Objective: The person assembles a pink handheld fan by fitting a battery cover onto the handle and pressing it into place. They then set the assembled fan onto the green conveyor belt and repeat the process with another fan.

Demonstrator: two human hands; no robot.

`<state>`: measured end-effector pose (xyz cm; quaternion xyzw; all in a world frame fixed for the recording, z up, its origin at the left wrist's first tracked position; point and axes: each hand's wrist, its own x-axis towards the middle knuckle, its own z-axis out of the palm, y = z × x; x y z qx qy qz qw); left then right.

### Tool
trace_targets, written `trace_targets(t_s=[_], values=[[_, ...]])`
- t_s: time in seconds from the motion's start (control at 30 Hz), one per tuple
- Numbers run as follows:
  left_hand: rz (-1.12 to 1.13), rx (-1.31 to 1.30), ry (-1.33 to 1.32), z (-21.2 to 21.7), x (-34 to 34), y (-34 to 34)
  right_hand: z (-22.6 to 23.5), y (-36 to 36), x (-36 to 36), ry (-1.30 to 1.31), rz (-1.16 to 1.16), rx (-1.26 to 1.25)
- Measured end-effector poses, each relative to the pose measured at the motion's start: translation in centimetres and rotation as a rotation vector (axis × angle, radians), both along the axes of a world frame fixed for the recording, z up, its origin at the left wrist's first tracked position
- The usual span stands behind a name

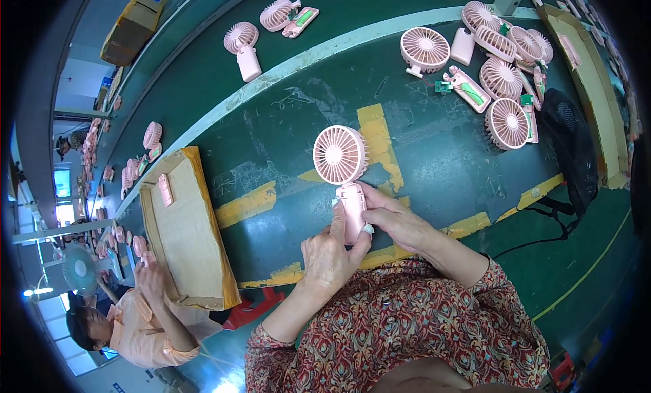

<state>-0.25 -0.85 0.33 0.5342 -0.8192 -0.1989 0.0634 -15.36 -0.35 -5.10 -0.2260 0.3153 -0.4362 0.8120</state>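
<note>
A pink handheld fan [339, 155] with a round ribbed cage lies over the green worktable, its handle [353, 217] pointing toward me. My left hand [331, 254] grips the handle from the left, thumb near its lower end and a finger along its upper side. From the right, my right hand [393, 220] holds the same handle, fingers partly behind it. White coverings show on some left fingertips. The handle's pale face is toward me; its underside is hidden.
At the right lies a pile of pink fans [500, 77], some with open handles showing green parts. Beside it are a black bag [573, 142] and a cardboard tray [590, 88]. A cardboard box [186, 237] stands left, near a co-worker [139, 325]. More fans [242, 44] lie beyond the pale rail.
</note>
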Motion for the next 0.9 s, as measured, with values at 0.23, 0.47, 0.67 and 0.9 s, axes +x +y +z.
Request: trace_targets(t_s=[0.23, 0.47, 0.67, 0.9], values=[[-0.063, -0.083, 0.068, -0.7, 0.2, 0.2, 0.5, 0.5, 1.1, 0.275, -0.129, -0.140], [-0.070, -0.005, -0.022, -0.9, 0.1, 0.8, 0.4, 0.7, 2.1, 0.344, -0.240, -0.098], [0.089, 0.205, 0.360, -2.1, 1.2, 0.2, -0.4, 1.1, 1.4, 0.075, -0.303, -0.007], [0.125, 0.767, 0.731, -2.3, 1.7, -0.8, 1.8, 0.6, 1.0, -0.047, -0.323, -0.104]])
